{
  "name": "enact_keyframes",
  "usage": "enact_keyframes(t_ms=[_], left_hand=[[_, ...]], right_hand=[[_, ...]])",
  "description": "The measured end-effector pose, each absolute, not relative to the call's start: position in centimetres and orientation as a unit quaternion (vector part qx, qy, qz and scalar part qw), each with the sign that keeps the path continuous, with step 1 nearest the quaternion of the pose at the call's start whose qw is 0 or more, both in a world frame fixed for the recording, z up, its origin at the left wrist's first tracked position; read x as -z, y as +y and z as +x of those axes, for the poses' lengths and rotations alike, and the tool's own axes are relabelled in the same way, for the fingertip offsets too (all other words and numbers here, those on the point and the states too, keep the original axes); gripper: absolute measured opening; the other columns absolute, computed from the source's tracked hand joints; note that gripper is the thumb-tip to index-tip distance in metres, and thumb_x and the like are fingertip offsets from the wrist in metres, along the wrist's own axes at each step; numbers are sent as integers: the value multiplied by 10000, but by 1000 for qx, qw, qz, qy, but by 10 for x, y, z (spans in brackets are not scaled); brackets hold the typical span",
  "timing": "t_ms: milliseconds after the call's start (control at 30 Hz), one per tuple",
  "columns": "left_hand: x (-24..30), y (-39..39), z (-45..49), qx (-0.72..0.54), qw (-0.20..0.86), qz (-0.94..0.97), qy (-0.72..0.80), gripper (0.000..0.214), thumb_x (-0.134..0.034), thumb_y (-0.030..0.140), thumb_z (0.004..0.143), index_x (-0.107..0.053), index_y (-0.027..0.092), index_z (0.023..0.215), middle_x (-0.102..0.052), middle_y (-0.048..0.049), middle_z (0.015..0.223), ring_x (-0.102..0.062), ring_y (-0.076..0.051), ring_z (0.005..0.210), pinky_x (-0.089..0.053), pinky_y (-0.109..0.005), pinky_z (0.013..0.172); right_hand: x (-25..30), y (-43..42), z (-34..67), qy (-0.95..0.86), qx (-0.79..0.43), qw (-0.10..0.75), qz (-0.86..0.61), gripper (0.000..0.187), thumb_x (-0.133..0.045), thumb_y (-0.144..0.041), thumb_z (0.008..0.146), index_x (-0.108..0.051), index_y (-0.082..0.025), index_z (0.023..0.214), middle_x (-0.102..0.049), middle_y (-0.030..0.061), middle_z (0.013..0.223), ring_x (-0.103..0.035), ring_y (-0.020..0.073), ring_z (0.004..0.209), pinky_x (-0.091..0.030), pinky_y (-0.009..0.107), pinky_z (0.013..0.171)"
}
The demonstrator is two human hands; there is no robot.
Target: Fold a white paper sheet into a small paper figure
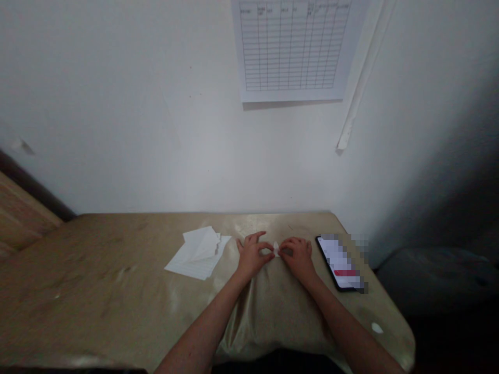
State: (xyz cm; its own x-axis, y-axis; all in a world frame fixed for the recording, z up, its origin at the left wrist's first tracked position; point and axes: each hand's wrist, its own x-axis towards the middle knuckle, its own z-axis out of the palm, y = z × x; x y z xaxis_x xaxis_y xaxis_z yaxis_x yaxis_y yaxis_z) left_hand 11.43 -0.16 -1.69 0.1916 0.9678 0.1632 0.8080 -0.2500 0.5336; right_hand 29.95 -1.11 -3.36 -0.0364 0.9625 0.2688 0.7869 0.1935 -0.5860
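Note:
A small folded piece of white paper [276, 248] is pinched between my two hands, low over the padded tan surface. My left hand [252, 254] grips its left side between thumb and index finger, the other fingers spread away. From the right, my right hand [298, 255] pinches the same piece with thumb and fingertips, its other fingers curled. The paper's exact folded shape is too small to make out. To the left of my left hand lie several loose sheets of white paper [195, 259], overlapping, one with a torn edge.
A phone [339, 262] with a lit screen lies right of my right hand. A white scrap [377, 328] sits near the right edge of the tan surface [117, 301]. Behind stands a white wall with a printed table sheet [290, 52]. Wooden furniture [27, 208] is at left.

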Motion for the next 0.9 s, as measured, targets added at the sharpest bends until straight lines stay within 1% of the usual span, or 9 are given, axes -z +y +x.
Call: enact_keyframes(t_ms=[67,100,233,300,400,500,633,733,900], left_hand=[[17,-2,115,-241,167,754,588,109,-800,312,815,-798,374,905,-542,24,1502,-413,-316,1407,-33,-774,1173],[16,-3,115,-243,167,754,587,101,-800,307,815,-799,372,892,-544,25,1501,-413,-312,1406,-33,-774,1173],[15,-5,115,-251,157,762,576,94,-812,300,808,-800,370,870,-550,21,1493,-415,-301,1404,-13,-772,1173],[15,-6,115,-250,148,768,571,96,-818,301,803,-800,369,870,-551,18,1492,-415,-302,1402,4,-772,1172],[14,-8,116,-250,138,772,567,106,-815,306,805,-797,369,888,-553,13,1490,-415,-306,1400,15,-774,1172],[14,-9,116,-257,132,774,564,113,-804,303,815,-794,367,907,-560,8,1480,-423,-304,1393,11,-772,1175],[14,-9,115,-250,117,786,553,85,-798,280,816,-796,348,867,-561,1,1476,-427,-310,1387,22,-768,1180],[13,-9,114,-241,95,802,538,92,-806,278,809,-798,355,858,-558,13,1482,-427,-313,1386,50,-762,1183],[9,-11,114,-224,63,813,533,89,-813,290,807,-802,366,852,-553,28,1503,-416,-327,1398,76,-778,1169]], right_hand=[[33,-10,301,-718,-147,332,-594,154,-628,-245,881,-775,-285,857,-748,38,1124,-547,271,1189,-225,557,1141],[33,-10,302,-726,-150,338,-580,163,-620,-226,876,-771,-282,848,-755,33,1119,-549,269,1201,-207,563,1154],[32,-11,304,-755,-146,331,-547,203,-578,-173,866,-752,-278,864,-780,11,1065,-563,272,1264,-60,649,1195],[31,-12,306,-767,-137,321,-539,222,-562,-163,868,-750,-279,893,-786,15,1054,-563,277,1296,-20,676,1196],[30,-15,308,-790,-127,306,-516,246,-548,-155,878,-753,-279,932,-786,26,1079,-540,278,1345,-10,676,1209],[29,-16,310,-805,-116,291,-504,250,-553,-144,882,-755,-280,939,-783,18,1105,-509,276,1381,-18,660,1224],[28,-17,311,-815,-92,270,-504,247,-571,-142,890,-761,-283,960,-781,19,1124,-485,279,1405,-21,671,1225],[28,-18,311,-820,-79,259,-503,249,-580,-153,902,-766,-293,990,-783,18,1118,-484,283,1405,-18,685,1221],[27,-18,311,-826,-72,248,-500,239,-584,-167,919,-773,-305,966,-785,4,1114,-466,294,1421,0,698,1214]])
